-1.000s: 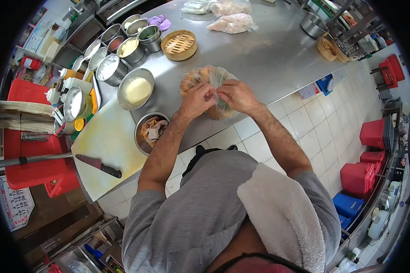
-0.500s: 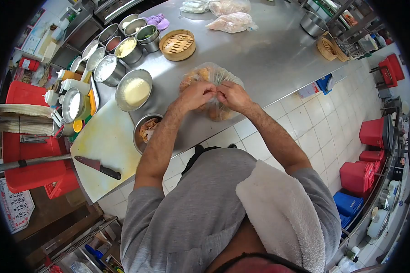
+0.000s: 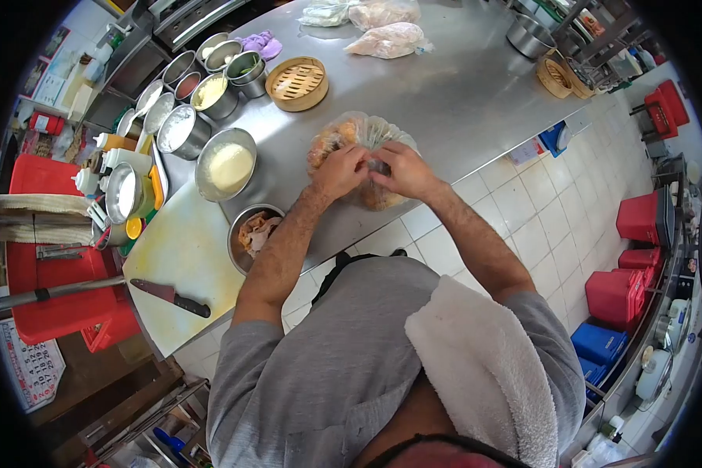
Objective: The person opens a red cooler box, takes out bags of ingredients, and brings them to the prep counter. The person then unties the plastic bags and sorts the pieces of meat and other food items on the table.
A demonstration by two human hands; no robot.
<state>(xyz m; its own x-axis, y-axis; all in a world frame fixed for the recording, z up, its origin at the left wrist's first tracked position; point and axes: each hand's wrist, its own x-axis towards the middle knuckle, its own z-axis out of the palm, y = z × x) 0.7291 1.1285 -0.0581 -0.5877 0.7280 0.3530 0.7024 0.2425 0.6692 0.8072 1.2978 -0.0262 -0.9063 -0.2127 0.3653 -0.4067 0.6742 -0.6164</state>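
A clear plastic bag (image 3: 337,134) with orange-brown food inside rests near the front edge of the steel table. My left hand (image 3: 342,169) pinches the gathered plastic at the top of the bag. Close beside it, my right hand (image 3: 404,169) has its fingers closed on the same plastic. The two hands almost meet over the middle of the bag, and the fingertips partly hide the plastic between them. Left of my left forearm is a steel bowl (image 3: 233,243) of meat pieces.
A knife (image 3: 171,297) lies on the cutting board (image 3: 187,257). A bowl of pale yellow batter (image 3: 230,167), several metal containers and a bamboo steamer (image 3: 297,83) stand on the table (image 3: 460,101). Other filled bags (image 3: 388,40) lie at the back.
Both hands keep hold of the bag's gathered plastic, with their fingers shifted slightly. The view has shifted a little, so the table items appear slightly displaced.
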